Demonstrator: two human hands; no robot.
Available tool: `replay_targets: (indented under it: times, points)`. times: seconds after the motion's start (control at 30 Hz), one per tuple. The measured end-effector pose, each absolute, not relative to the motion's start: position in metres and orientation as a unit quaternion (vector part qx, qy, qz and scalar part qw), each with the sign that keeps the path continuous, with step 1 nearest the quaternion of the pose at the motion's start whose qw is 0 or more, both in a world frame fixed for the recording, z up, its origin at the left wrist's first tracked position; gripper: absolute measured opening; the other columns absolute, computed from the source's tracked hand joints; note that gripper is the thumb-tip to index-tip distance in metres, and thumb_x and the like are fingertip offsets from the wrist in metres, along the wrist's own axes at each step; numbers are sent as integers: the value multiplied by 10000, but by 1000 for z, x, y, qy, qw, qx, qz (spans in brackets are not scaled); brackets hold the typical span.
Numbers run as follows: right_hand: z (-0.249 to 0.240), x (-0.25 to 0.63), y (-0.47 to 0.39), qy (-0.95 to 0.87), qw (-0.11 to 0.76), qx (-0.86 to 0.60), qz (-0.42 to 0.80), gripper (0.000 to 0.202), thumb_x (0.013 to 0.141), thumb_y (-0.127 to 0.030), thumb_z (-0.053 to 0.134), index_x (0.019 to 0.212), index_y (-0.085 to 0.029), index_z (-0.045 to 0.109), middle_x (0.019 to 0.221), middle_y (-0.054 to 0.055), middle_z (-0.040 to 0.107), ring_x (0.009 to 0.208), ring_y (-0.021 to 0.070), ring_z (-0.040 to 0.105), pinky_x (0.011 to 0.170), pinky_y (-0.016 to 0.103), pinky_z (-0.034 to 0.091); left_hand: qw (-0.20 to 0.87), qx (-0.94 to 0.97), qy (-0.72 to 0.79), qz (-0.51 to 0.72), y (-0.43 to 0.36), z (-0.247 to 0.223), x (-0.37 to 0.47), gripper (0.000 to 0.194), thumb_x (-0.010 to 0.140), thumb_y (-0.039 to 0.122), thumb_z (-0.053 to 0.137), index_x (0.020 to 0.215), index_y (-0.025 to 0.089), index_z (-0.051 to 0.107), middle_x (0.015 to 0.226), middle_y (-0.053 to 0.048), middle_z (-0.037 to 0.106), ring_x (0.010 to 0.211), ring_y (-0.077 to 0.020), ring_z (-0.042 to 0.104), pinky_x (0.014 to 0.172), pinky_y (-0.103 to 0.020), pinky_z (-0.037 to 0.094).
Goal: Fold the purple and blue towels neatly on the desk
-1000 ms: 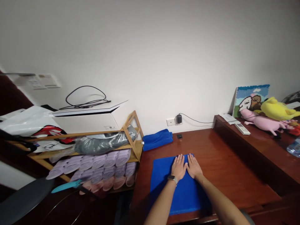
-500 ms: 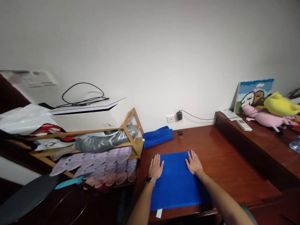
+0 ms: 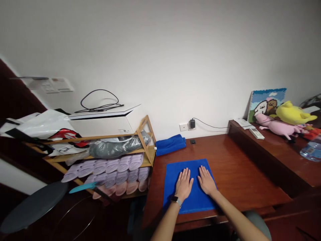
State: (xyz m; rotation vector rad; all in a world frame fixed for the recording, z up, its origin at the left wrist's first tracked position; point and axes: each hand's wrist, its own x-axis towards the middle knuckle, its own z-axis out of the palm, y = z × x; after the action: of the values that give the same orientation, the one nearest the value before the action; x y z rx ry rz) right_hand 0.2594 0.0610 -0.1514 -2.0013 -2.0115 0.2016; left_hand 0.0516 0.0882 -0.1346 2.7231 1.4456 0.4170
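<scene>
A blue cloth (image 3: pixel 195 197) lies spread flat, roughly square, on the reddish-brown wooden desk (image 3: pixel 240 170). My left hand (image 3: pixel 184 184) rests palm down on its left-middle part, fingers stretched out and pointing away from me; a watch (image 3: pixel 176 199) is on that wrist. Flat on the cloth's right side lies my right hand (image 3: pixel 207 180), its fingers also extended. Neither hand grips anything. Behind the spread cloth, a second blue cloth (image 3: pixel 170 144) sits folded by the wall at the desk's back left corner.
Left of the desk stands a wooden rack (image 3: pixel 150 157) with slippers (image 3: pixel 112 165) and a white box (image 3: pixel 100 125). On the raised right ledge are a remote control (image 3: pixel 256 133), plush toys (image 3: pixel 276 125) and a water bottle (image 3: pixel 311 150). A black charger (image 3: pixel 192 123) is plugged into the wall.
My left hand has moved right, from the cloth's left edge inward. The cloth's near edge now sits farther from the desk's front edge, and its white tag no longer shows.
</scene>
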Motion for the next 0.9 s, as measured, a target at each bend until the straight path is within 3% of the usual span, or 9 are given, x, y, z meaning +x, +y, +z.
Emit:
replay_targets:
  times: [0.13,0.4,0.5,0.63,0.73,0.9]
  points:
    - [-166,256,45,-707,132,-691,76,725,1059,-520,195,1632,-82,276,1704,141,237,1594,254,172,1297,453,163,27,853,511,107,79,-145,32,651,1075,518,229,1644,205,278,1685,-94,337,1570,-254,273,1283,-504,264]
    - [-147,257,47,-695,112,-703,105,746,1059,-526,182,1634,-54,229,1711,141,185,1598,247,140,1304,434,126,-21,786,611,95,79,-143,-46,631,1069,429,262,1614,122,341,1658,-145,373,1548,-269,323,1270,-497,288]
    - [-140,253,40,-696,124,-700,103,719,1067,-494,180,1627,-51,260,1703,145,209,1593,255,162,1301,437,151,-14,800,593,93,69,-129,-29,626,1077,415,231,1592,92,381,1658,-156,368,1551,-268,320,1277,-490,277]
    - [-145,241,19,-730,184,-656,60,660,1077,-451,172,1635,-114,273,1698,106,238,1589,244,190,1298,457,191,35,880,462,104,45,-118,25,619,1095,445,163,1622,165,330,1686,-72,333,1568,-209,275,1289,-445,268]
    - [-153,233,5,-756,162,-629,75,644,1074,-432,197,1624,-113,296,1688,108,259,1582,247,216,1295,448,213,64,906,407,102,27,-124,59,608,1098,451,156,1644,207,264,1693,-37,318,1572,-186,262,1298,-436,256]
    - [-156,228,-1,-742,152,-648,81,649,1077,-449,198,1628,-117,280,1688,101,240,1583,244,210,1296,454,213,40,879,464,103,22,-142,44,673,1076,535,237,1658,199,210,1697,-81,298,1574,-252,262,1287,-502,280]
